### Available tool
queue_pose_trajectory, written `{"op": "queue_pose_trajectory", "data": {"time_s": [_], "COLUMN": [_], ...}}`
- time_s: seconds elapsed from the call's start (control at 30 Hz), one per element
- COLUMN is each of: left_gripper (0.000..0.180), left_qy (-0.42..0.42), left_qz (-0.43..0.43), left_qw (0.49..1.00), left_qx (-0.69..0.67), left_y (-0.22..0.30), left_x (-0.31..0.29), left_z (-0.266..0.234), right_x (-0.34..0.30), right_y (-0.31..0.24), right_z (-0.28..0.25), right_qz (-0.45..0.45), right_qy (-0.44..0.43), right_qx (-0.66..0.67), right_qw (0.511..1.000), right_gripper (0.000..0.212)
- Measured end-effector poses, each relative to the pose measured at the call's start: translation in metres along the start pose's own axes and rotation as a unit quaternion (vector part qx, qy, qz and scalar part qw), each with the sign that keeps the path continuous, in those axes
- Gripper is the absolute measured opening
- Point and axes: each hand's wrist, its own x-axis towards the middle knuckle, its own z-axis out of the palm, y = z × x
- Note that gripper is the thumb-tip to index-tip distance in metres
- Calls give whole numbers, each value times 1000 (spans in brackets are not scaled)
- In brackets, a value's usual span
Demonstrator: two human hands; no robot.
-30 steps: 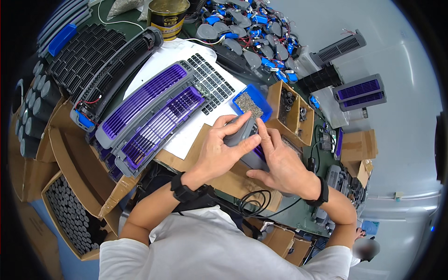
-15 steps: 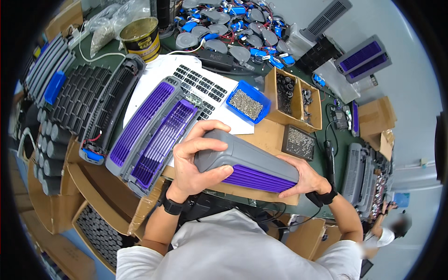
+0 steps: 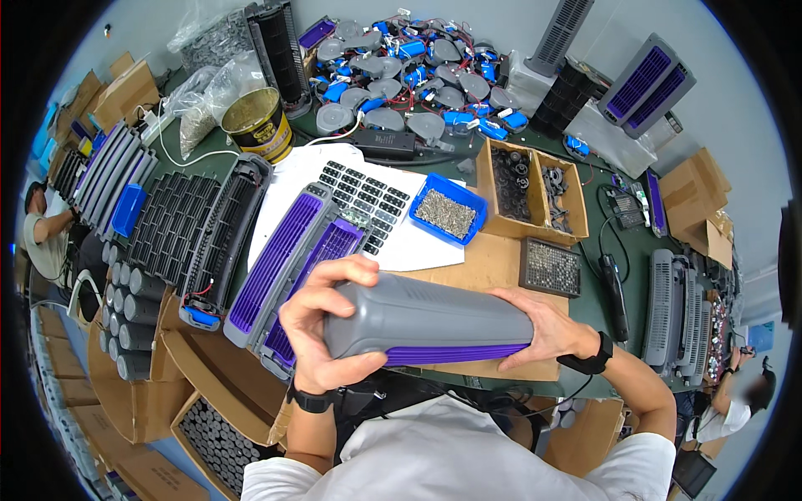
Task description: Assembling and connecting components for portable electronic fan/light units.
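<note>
A long grey plastic housing [image 3: 434, 313] with purple slats along its near side lies across both palms, lifted over the front of the bench. My left hand [image 3: 322, 330] grips its rounded left end, thumb below and fingers over the top. At the other end, my right hand [image 3: 547, 330] clasps the housing with the thumb underneath. Just beyond my left hand rests another grey housing with purple slats [image 3: 280, 259], its lower part partly hidden by that hand. A brown cardboard sheet [image 3: 493, 267] lies on the bench under and behind the held housing.
Behind sit a blue tray of screws [image 3: 447, 213], a divided box of black parts [image 3: 535, 188] and a small tray of metal pieces [image 3: 550, 269]. A black electric screwdriver [image 3: 614, 296] lies at right. Grey discs with blue packs [image 3: 418, 75] pile up at the back. Other people sit far left and right.
The held housing has rolled so that more of its grey top shows and less of the purple slats. Both hands keep their grip. My view has shifted a little.
</note>
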Motion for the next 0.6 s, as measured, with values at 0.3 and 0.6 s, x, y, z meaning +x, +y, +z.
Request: {"op": "queue_pose_trajectory", "data": {"time_s": [0.3, 0.6], "left_gripper": [79, 101], "left_qy": [91, 182], "left_qz": [15, -25], "left_qw": [996, 981], "left_qx": [-14, -56], "left_y": [9, 8], "left_x": [-21, -13], "left_z": [-16, 0], "right_x": [27, 138], "right_y": [4, -83], "right_z": [6, -8], "right_qz": [-4, -115], "right_qy": [-44, -145], "right_qx": [-4, 28], "right_qw": [999, 982], "right_gripper": [90, 96]}}
